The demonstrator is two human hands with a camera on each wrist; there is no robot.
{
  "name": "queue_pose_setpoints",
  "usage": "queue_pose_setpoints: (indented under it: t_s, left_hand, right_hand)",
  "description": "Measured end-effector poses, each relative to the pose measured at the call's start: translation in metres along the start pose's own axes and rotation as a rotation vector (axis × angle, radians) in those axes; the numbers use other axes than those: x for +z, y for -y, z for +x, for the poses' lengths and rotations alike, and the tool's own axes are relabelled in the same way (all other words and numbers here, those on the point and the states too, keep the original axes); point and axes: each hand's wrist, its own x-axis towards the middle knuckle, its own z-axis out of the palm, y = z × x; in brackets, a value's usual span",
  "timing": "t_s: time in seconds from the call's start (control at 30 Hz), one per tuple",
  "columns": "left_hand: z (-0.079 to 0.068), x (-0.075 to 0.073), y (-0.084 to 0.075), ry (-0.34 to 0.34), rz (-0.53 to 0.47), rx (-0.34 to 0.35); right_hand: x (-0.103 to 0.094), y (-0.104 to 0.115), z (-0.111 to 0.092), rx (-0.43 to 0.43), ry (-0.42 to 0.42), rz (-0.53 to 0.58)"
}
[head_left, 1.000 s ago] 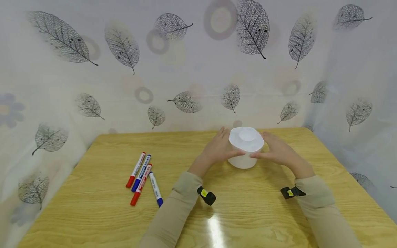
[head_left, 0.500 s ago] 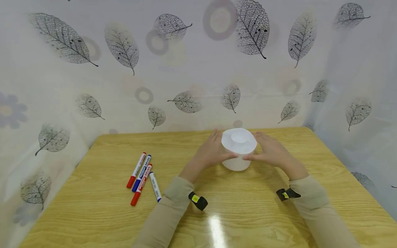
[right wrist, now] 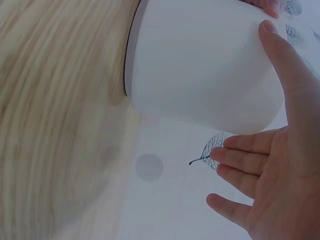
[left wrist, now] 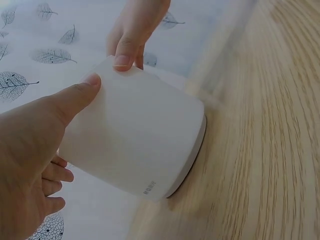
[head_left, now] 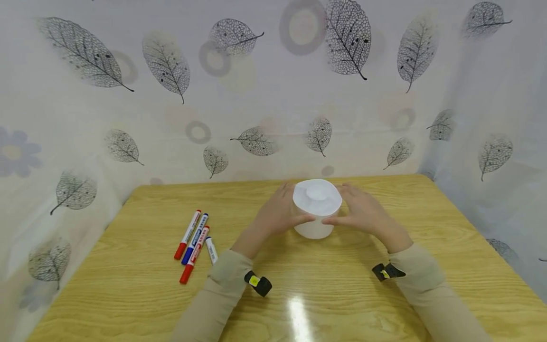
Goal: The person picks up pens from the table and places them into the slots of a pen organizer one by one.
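A white round pen holder point(head_left: 315, 227) with a slanted rim and a smaller round cup inside stands upright between both hands. My left hand point(head_left: 275, 211) grips its left side, thumb on the front wall. From the right side my right hand point(head_left: 363, 211) holds it, its thumb nearly meeting the left one. In the right wrist view, the right thumb point(right wrist: 282, 55) lies on the wall near the rim while the other fingers point(right wrist: 240, 160) extend loosely beside it. Small dark lettering marks the wall low down in the left wrist view, and the base is close to the wooden table point(left wrist: 260, 150).
Left of the left forearm lie two red markers point(head_left: 194, 254) and a blue marker point(head_left: 195, 240) side by side. Another white marker point(head_left: 211, 250) is partly covered by the left sleeve point(head_left: 231, 268). A leaf-patterned curtain point(head_left: 273, 95) hangs behind the table.
Both hands have moved the pen holder left and slightly nearer to me. The left sleeve now covers more of the marker closest to it. The other markers have stayed in place.
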Motion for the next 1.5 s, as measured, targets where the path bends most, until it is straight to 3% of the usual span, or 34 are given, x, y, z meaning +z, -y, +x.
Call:
queue_pose_setpoints:
  t_s: [0.63, 0.97, 1.27, 1.5]
  left_hand:
    - [-0.026, -0.018, 0.032, -0.008, 0.032, -0.057]
    - [-0.04, -0.03, 0.045, 0.008, 0.017, -0.092]
    - [-0.043, -0.035, 0.054, -0.009, 0.018, -0.071]
    - [-0.044, -0.038, 0.057, 0.014, 0.026, -0.089]
  right_hand:
    - [0.018, 0.037, 0.021, -0.039, -0.042, -0.022]
    - [0.026, 0.053, 0.031, -0.021, -0.021, -0.045]
    - [0.03, 0.06, 0.036, -0.01, -0.009, -0.057]
    - [0.035, 0.061, 0.038, 0.001, 0.006, -0.05]
